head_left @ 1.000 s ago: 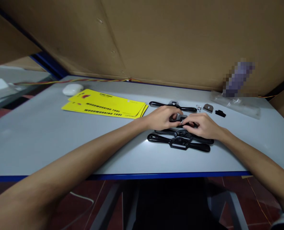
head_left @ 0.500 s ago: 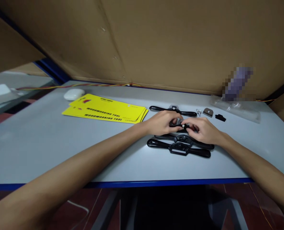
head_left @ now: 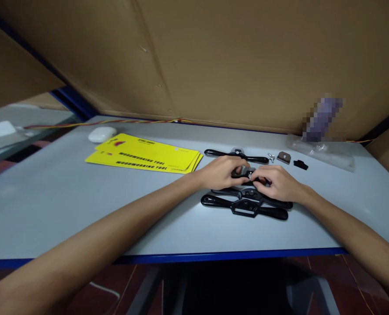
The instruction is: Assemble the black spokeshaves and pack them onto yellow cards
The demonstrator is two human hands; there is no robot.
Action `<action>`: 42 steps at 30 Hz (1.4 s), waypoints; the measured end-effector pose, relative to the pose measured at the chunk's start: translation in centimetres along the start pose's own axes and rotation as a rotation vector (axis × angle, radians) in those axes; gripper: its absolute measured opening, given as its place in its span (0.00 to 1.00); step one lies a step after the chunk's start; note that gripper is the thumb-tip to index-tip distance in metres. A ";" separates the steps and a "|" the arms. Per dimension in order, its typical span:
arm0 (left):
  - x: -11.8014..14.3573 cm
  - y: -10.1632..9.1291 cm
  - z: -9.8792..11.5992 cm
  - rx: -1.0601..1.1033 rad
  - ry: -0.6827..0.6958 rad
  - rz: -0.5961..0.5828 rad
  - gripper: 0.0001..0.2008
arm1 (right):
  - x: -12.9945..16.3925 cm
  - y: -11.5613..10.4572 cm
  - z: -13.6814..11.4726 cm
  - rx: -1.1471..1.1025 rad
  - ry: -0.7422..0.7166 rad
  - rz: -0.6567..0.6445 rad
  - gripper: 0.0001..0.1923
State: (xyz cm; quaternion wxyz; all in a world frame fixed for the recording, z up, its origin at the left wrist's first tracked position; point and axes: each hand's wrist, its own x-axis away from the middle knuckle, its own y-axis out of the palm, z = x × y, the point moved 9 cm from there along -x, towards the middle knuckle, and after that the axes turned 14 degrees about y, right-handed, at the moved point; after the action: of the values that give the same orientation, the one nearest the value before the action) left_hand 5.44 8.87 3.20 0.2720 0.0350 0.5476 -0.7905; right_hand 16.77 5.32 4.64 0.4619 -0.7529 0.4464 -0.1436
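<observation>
held spokeshave (head_left: 248, 170): metal blade | front spokeshave (head_left: 246, 204): glossy black | loose blade (head_left: 283, 158): dull metal | bag (head_left: 332, 157): shiny clear plastic | surface (head_left: 82, 210): smooth | wall panel (head_left: 233, 65): matt cardboard

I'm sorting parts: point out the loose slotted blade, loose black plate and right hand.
Loose slotted blade (head_left: 282, 159): head view, on its flat face.
Loose black plate (head_left: 300, 165): head view, its middle.
Right hand (head_left: 278, 181): head view, back of hand.

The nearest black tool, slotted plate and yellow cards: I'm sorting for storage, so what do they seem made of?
Nearest black tool: probably painted or coated metal, glossy, judging by its bright highlights.
Slotted plate: likely bare metal, grey-brown with a dull sheen and crisp edges.
Yellow cards: probably smooth printed card, being thin and flat with black lettering; thin plastic is possible.
</observation>
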 end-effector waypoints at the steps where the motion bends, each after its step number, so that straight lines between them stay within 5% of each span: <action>1: 0.0 0.0 0.0 0.000 0.001 0.002 0.15 | 0.1 0.1 -0.1 0.002 -0.022 -0.007 0.08; 15: 0.1 -0.1 0.0 -0.026 0.000 -0.011 0.14 | 0.1 0.2 0.1 -0.013 0.004 -0.048 0.17; 34: -0.1 -0.3 0.4 -0.018 0.006 -0.014 0.14 | -0.4 0.2 1.1 -0.049 0.170 -0.047 0.05; 42: 0.4 0.1 -1.7 0.200 -0.117 -0.006 0.17 | -0.5 0.4 1.9 -0.083 0.211 -0.066 0.06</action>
State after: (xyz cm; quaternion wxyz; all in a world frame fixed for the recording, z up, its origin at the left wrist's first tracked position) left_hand 4.77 10.23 2.25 0.2963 0.0144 0.4492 -0.8427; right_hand 17.43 6.69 3.40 0.3759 -0.7663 0.4730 -0.2186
